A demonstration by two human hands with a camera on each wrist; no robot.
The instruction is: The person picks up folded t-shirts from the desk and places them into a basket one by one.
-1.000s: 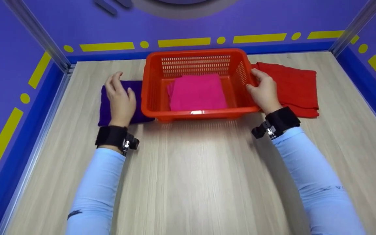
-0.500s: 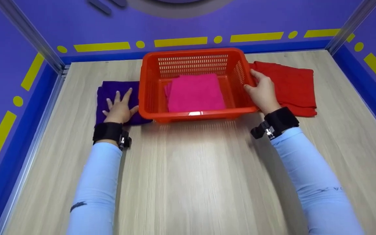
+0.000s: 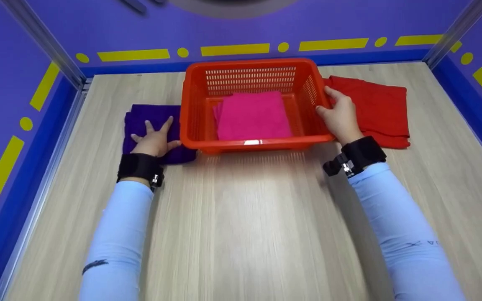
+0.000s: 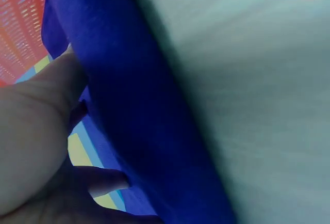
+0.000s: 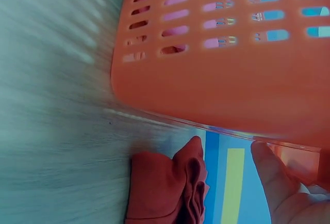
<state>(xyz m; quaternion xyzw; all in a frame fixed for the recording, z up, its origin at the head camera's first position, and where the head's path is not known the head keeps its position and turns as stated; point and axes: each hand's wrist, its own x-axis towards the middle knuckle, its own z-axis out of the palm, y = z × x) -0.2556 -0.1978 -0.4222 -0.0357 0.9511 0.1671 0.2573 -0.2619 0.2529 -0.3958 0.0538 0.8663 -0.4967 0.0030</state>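
Counter [image 3: 249, 217] of pale wood grain fills the booth floor, walled in purple with yellow dashes. Orange basket [image 3: 251, 104] stands at the far middle with a folded pink cloth [image 3: 252, 116] lying flat inside; it has hardly shifted over the last second. Red cloth [image 3: 375, 109] lies folded just to the right of the basket, touching its side. Purple cloth [image 3: 151, 127] lies folded just left of the basket, partly under its edge. The right hand [image 3: 340, 117] still grips the basket's right rim, thumb inside and fingers curled over the outside, as it did a second ago. The left hand [image 3: 155, 140] has changed most: a second ago it hovered raised above the purple cloth, and now it rests flat on the cloth's near part, fingers spread straight, grasping nothing.
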